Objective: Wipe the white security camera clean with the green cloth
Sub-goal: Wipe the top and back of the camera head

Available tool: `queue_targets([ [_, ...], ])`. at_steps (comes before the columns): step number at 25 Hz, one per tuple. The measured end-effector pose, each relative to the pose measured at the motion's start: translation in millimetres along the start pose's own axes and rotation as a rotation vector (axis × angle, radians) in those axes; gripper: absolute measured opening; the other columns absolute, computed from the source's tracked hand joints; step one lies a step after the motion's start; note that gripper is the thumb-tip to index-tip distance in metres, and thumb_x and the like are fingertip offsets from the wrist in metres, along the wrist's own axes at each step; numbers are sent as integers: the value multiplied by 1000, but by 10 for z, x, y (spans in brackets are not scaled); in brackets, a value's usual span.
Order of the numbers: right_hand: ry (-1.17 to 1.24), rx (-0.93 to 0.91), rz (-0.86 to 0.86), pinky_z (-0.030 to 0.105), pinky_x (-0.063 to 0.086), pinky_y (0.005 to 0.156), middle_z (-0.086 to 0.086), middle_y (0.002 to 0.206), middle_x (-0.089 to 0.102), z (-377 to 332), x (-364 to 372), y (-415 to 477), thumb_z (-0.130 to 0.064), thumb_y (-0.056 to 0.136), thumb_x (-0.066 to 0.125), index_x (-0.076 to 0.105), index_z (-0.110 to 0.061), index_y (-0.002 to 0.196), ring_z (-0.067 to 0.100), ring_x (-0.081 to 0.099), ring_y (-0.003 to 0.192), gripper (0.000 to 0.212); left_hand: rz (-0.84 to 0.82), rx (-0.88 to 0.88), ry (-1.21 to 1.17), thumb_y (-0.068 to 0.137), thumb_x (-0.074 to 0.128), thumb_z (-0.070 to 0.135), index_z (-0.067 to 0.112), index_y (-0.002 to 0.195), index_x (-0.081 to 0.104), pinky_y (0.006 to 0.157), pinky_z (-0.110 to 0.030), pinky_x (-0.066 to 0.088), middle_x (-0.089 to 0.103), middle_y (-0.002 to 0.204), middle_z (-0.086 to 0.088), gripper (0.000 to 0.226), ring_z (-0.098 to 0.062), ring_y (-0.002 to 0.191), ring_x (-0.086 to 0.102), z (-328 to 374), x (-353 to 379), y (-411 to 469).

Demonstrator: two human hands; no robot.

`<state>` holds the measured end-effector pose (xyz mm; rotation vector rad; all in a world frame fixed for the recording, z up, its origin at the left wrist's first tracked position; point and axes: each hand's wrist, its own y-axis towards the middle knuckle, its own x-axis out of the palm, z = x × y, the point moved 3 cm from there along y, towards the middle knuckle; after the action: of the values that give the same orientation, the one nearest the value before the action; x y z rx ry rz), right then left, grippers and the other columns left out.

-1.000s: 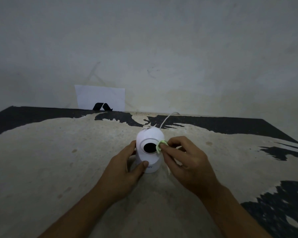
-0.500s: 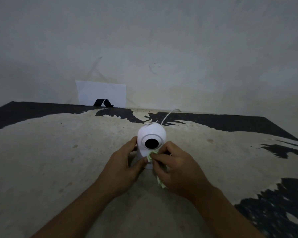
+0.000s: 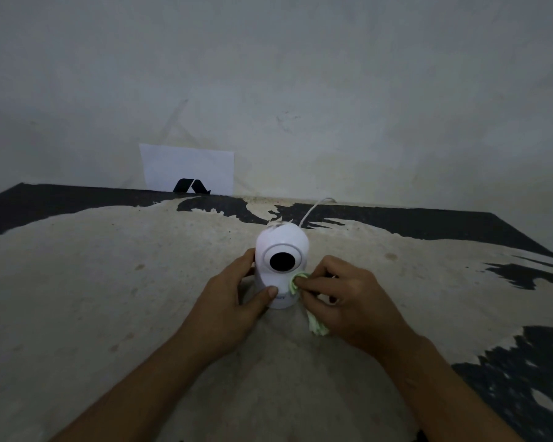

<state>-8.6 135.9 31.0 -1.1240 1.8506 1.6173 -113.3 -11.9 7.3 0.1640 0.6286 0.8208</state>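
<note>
The white security camera [image 3: 281, 247] stands upright on the worn table [image 3: 109, 298], its round black lens facing me. My left hand [image 3: 233, 301] grips its base from the left, thumb across the front. My right hand [image 3: 342, 298] pinches the pale green cloth [image 3: 296, 282] and presses it against the camera body just below and right of the lens. A loose end of the cloth hangs out under the palm. The camera's base is partly hidden by my fingers.
A thin white cable [image 3: 313, 208] runs from behind the camera toward the wall. A white paper sheet with a black logo [image 3: 189, 172] leans on the wall at the table's back edge. The tabletop is beige with black peeled patches.
My right hand with the cloth slid from the lens's right edge down to the camera's lower front, and now sits at its lower right. The left hand kept its grip.
</note>
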Motion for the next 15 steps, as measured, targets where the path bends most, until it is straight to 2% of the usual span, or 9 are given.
queue_targets([
  [4, 12, -78, -151, 36, 49, 50, 4, 79, 61, -136, 178, -46, -29, 88, 55, 75, -12, 93, 16, 55, 61, 26, -1, 5, 12, 84, 63, 31, 61, 115, 26, 75, 11, 31, 38, 111, 45, 58, 35, 96, 37, 1, 3, 0],
  [5, 11, -81, -153, 36, 49, 51, 4, 79, 61, -128, 171, -40, -29, 88, 55, 75, -12, 93, 17, 55, 62, 26, -3, 3, 16, 84, 63, 31, 61, 116, 25, 75, 11, 31, 37, 112, 45, 58, 35, 96, 37, 2, 3, -2],
  [9, 32, -6, 13, 27, 46, 51, 4, 78, 62, 48, 5, -11, -23, 86, 64, 76, -10, 91, 12, 54, 61, 19, 5, -15, -2, 84, 63, 30, 56, 118, 27, 71, 11, 31, 37, 109, 44, 56, 38, 91, 35, -1, -4, -10],
  [13, 31, -71, -98, 37, 50, 52, 6, 81, 62, -109, 190, -42, -29, 87, 57, 73, -12, 94, 19, 57, 64, 24, -8, -8, -6, 84, 64, 25, 60, 112, 28, 72, 11, 31, 45, 97, 54, 58, 37, 94, 38, 26, 1, -16],
  [15, 23, -77, -100, 39, 50, 51, 5, 81, 62, -105, 192, -36, -28, 87, 58, 73, -13, 95, 20, 57, 63, 22, -1, -8, -5, 84, 64, 24, 61, 110, 28, 72, 11, 31, 44, 99, 51, 58, 37, 93, 38, 40, -2, -9],
])
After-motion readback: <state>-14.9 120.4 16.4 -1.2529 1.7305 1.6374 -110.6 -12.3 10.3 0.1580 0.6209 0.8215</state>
